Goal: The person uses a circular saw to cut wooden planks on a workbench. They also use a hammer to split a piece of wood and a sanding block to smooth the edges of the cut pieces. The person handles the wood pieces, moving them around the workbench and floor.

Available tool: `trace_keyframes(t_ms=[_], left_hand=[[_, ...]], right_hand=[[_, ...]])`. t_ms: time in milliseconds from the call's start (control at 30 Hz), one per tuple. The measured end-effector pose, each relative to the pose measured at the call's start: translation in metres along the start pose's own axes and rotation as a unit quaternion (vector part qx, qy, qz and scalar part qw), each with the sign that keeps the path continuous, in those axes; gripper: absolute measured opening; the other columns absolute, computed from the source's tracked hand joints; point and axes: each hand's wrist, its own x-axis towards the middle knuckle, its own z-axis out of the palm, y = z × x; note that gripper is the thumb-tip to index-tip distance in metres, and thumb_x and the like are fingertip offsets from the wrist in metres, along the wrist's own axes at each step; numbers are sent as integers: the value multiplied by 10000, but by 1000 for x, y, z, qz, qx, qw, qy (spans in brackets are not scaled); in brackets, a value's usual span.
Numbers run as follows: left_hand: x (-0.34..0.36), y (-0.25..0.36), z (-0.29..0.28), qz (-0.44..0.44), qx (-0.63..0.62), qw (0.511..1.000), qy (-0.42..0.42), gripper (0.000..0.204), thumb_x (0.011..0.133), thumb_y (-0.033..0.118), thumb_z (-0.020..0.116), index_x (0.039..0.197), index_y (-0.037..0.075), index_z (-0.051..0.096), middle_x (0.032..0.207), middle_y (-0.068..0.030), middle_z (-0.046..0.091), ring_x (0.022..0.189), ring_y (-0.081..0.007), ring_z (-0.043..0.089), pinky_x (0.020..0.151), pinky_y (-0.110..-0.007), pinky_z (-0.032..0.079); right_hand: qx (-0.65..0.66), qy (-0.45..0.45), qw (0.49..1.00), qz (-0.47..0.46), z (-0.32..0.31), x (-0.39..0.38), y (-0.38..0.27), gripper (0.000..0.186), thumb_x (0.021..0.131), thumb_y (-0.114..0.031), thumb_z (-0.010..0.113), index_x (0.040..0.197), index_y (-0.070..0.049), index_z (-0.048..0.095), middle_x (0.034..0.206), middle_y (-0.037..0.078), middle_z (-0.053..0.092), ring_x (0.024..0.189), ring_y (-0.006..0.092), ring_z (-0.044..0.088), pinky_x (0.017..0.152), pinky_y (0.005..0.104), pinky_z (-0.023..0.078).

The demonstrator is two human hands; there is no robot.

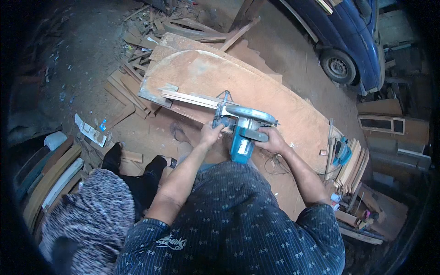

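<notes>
Two-handed hold, here before me, on a teal circular saw (242,146): the left hand (211,134) closes around its front end, the right hand (275,140) clasps its rear handle (253,134); the saw lies over the near edge of a sawdust-coated table (201,66), where a pale wooden strip (192,98) meets it

The saw (242,144) hides the right end of the wood strip (195,99), and its handle (255,134) covers some of the right hand's (273,140) fingers. The top edge crops the car (337,30); a bystander's mottled top (98,201) is blurred.
</notes>
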Motion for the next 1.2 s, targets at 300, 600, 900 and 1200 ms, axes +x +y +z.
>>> trace_keyframes(t_ms=[300,600,900,1200], left_hand=[[19,1,-83,29,-22,999,16,256,900,251,747,960,26,640,769,-34,667,544,-98,596,490,-263,507],[32,7,-168,50,-25,996,68,279,893,257,761,970,28,621,725,-23,640,538,-86,588,468,-262,499],[52,10,-266,53,-41,995,80,273,896,249,757,985,30,619,726,-19,627,514,-88,562,443,-261,464],[66,26,-372,52,-27,994,87,273,927,288,719,1018,40,652,724,-4,635,533,-69,551,453,-237,436]], right_hand=[[-3,-6,1000,-8,45,56,-49,313,760,-287,780,948,-46,712,899,204,719,872,378,698,772,463,527],[-62,-5,997,-36,84,117,-99,409,746,-369,778,1026,-75,731,947,216,723,933,404,690,824,507,539],[-39,-8,996,-84,127,180,-164,383,737,-322,796,974,-31,719,908,254,711,887,430,692,806,508,541],[-61,1,993,-103,173,250,-233,384,756,-342,786,969,-27,738,933,244,723,905,422,698,833,494,548]])
